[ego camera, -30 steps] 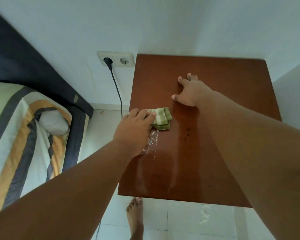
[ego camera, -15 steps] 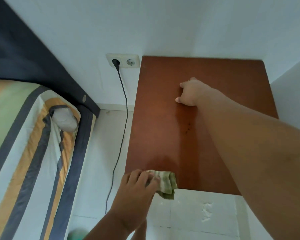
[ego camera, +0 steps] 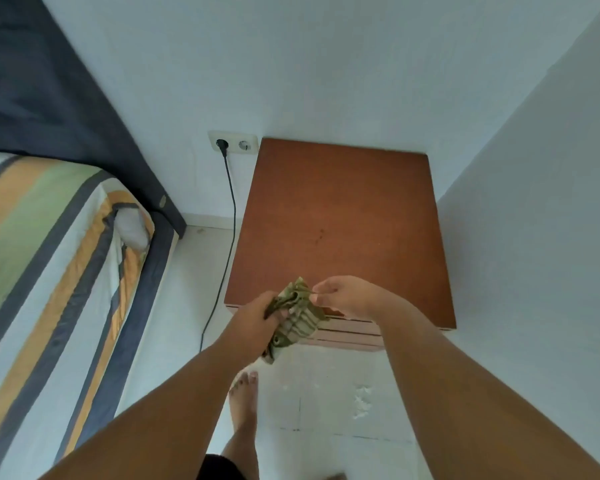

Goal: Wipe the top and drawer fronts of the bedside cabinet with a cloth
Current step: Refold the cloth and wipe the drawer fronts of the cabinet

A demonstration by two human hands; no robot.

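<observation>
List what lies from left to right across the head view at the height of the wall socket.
Dark headboard → wall socket → cabinet top → side wall.

— What sort of room is this?

— A bedroom in a home. At nine o'clock lies a bed (ego camera: 49,258) with a striped cover, a dark headboard (ego camera: 49,81) behind it at ten.

— Anything else?

— A brown bedside cabinet (ego camera: 340,220) stands in the corner of the white walls (ego camera: 326,64) at twelve, a socket (ego camera: 232,143) with a cable (ego camera: 227,230) plugged in just beside it, and a bare foot (ego camera: 245,403) on the pale tiled floor (ego camera: 326,410) at six.
</observation>
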